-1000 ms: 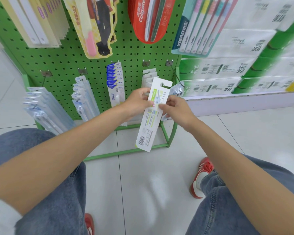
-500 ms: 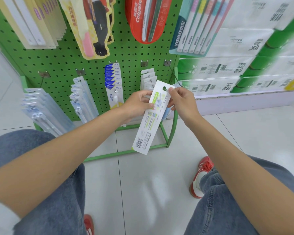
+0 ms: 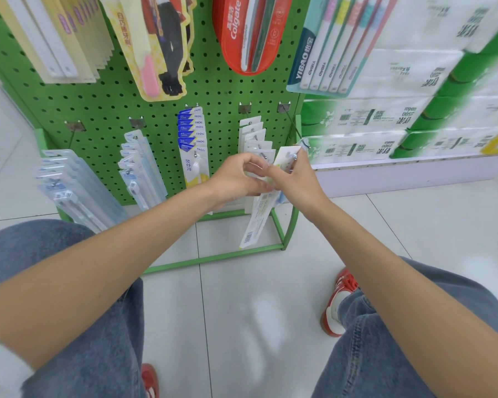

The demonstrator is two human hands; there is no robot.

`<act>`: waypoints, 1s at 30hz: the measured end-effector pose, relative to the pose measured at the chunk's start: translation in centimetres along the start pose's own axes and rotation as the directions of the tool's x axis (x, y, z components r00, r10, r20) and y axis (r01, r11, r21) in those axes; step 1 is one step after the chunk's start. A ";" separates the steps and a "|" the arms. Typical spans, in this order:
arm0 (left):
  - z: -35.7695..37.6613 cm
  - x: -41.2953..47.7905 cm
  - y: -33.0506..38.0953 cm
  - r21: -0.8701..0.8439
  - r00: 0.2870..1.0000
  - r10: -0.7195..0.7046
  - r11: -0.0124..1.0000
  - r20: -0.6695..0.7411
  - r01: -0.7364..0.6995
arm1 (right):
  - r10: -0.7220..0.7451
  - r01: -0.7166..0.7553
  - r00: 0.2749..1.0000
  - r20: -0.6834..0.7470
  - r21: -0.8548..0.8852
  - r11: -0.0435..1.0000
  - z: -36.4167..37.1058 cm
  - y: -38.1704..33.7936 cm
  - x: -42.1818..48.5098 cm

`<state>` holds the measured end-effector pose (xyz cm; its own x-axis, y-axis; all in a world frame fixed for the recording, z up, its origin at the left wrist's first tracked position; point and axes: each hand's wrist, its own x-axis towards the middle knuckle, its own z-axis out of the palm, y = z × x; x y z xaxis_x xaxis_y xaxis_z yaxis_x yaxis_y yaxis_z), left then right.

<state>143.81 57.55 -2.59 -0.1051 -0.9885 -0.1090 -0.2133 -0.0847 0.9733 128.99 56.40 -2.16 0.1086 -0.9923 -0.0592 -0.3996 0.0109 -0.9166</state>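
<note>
View from a head camera, looking down at a person crouched before a green pegboard (image 3: 107, 104) in a shop. Both hands hold a long white toothbrush pack (image 3: 256, 222). The left hand (image 3: 237, 178) grips its middle from the left with curled fingers. The right hand (image 3: 298, 180) pinches it near the top.

A second ago the pack was lower and nearer the person, its printed face turned to the camera and its hanging hole free. It has since been lifted up and to the right. Its top corner now sits just beside the tip of a bare wire hook (image 3: 298, 133) at the pegboard's right edge; whether they touch cannot be told. The right hand has slid from the card's middle up to its top. The card is now seen more edge-on, its lower end hanging over the display's green base frame.

Readable writing: a barcode at the pack's lower end, with small print too blurred to read. Above hangs a red pack (image 3: 247, 33) marked "Colgate" in white. Beside it is a teal multipack of toothbrushes (image 3: 325, 56) marked "YIBAO". Blue-topped packs (image 3: 191, 130) on a middle hook read "FROG". White and green tissue packs (image 3: 385, 116) are stacked to the right.
</note>
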 end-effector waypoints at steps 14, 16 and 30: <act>-0.3 0.0 -0.2 0.131 1.000 -0.014 0.991 0.007 0.013 | -0.124 0.119 0.987 0.098 0.058 0.991 -1.8 -1.2 -0.3; -0.1 0.0 -0.3 0.140 1.000 -0.011 0.990 0.007 0.010 | -0.160 0.158 0.986 0.039 0.048 0.986 -1.9 -1.0 0.0; -2.0 2.5 -0.4 0.237 0.969 -0.008 0.969 -0.249 0.069 | -0.319 0.271 0.918 -0.234 -0.216 0.938 -4.8 -1.5 3.7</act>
<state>145.56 54.91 -2.85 0.1414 -0.9879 -0.0632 -0.4442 -0.1204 0.8878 125.61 52.16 0.86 0.0144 -0.9435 0.3310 -0.5415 -0.2857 -0.7907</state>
